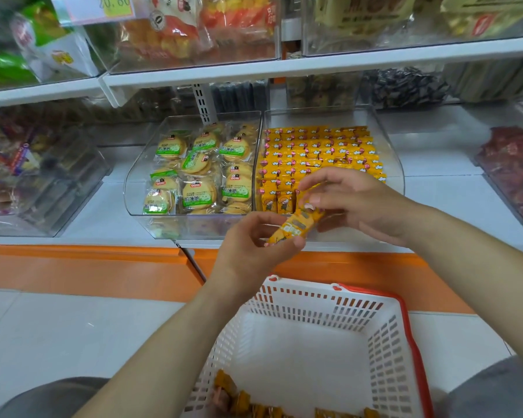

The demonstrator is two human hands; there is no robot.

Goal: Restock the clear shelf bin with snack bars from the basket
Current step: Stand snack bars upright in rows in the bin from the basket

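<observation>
My left hand pinches the snack bar, my right hand seemingly too; fumbled, it drops short of the clear bin beyond them.

Bare forearms, grey trousers.

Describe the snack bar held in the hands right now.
The snack bar is a slim stick in a glossy yellow-orange wrapper with a pale printed panel, slightly blurred. It tilts up to the right, in front of the clear bin. The left hand pinches its lower end; the right hand pinches the upper.
</observation>
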